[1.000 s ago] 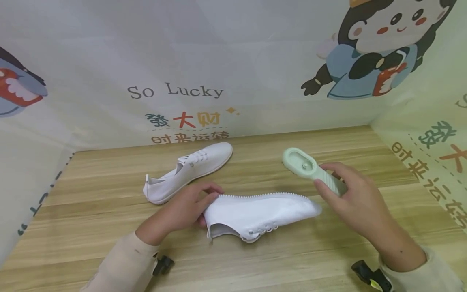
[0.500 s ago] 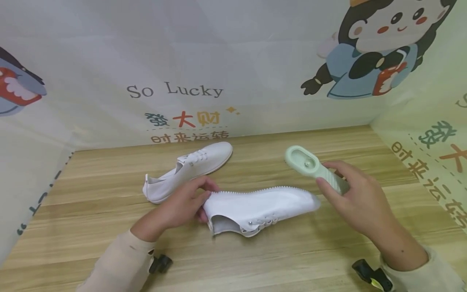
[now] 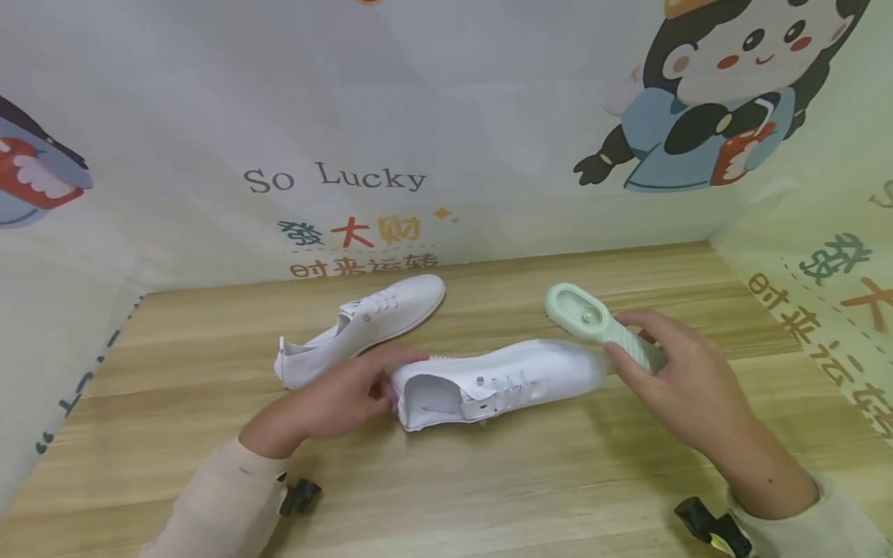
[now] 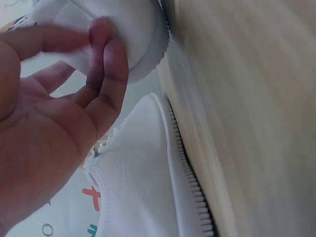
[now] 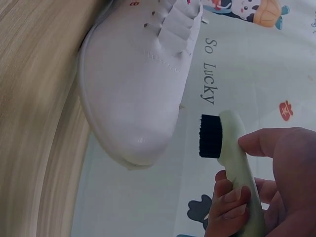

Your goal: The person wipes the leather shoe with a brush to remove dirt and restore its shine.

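At its heel, my left hand (image 3: 343, 394) pinches a white lace-up shoe (image 3: 509, 380); the shoe is tilted, its opening and laces turned towards me. The left wrist view shows the curled fingers (image 4: 114, 74) against the heel. My right hand (image 3: 691, 380) grips a pale green shoe brush (image 3: 575, 308) by its handle, just beyond the toe. Its dark bristles (image 5: 211, 137) face the shoe in the right wrist view, with a gap between them. Behind the left hand, a second white shoe (image 3: 401, 304) lies on the wooden table.
The wooden table (image 3: 432, 496) meets a printed back wall (image 3: 502, 155) and printed side walls. Black wrist mounts (image 3: 301, 496) sit below both sleeves.
The held shoe has rolled so its opening and laces turn upward and its sole edge turns away. My left hand shifts slightly left. The right hand and brush have barely moved.
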### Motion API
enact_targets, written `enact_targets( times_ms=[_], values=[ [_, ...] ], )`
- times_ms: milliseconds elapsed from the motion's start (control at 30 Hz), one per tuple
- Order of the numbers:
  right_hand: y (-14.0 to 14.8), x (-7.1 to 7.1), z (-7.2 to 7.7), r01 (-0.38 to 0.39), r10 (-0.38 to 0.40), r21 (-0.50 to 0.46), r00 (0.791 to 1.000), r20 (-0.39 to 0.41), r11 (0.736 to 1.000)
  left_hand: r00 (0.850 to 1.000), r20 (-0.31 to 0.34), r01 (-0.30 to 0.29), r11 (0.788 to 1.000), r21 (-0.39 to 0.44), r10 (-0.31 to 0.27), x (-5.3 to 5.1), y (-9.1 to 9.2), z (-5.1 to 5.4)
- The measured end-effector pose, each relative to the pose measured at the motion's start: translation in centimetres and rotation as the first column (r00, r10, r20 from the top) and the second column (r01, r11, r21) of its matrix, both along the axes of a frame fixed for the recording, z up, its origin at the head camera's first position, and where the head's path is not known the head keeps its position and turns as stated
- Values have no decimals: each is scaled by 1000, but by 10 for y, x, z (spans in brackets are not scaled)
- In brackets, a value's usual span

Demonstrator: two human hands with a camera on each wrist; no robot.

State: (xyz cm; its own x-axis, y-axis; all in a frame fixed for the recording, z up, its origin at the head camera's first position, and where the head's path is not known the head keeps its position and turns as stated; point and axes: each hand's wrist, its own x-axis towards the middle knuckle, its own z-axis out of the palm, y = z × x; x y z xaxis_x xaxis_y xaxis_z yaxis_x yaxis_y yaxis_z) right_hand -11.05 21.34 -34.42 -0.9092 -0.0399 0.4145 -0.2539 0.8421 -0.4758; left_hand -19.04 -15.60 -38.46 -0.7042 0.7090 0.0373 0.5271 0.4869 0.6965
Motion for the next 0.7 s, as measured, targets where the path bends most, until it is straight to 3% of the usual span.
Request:
enact_targets(
  times_ms=[200, 333, 467, 533, 700],
  values=[
    [0, -1, 4, -16, 15, 8, 999, 33, 1000, 991, -130, 32, 996, -79, -42, -2, 3, -2],
    [0, -1, 3, -16, 15, 11, 998, 65, 1000, 968, -245, 26, 993, -114, -53, -4, 8, -7],
    [-1, -1, 3, -22, 21, 9, 996, 86, 1000, 935, -352, -9, 992, -122, -35, -7, 14, -11],
    [-1, -1, 2, -26, 25, 9, 996, 81, 1000, 932, -362, -38, 993, -115, -7, -10, 17, -11],
    [0, -1, 4, -20, 20, 6, 996, 87, 1000, 954, -282, -138, 983, -122, 99, -17, 24, -11]
  ],
)
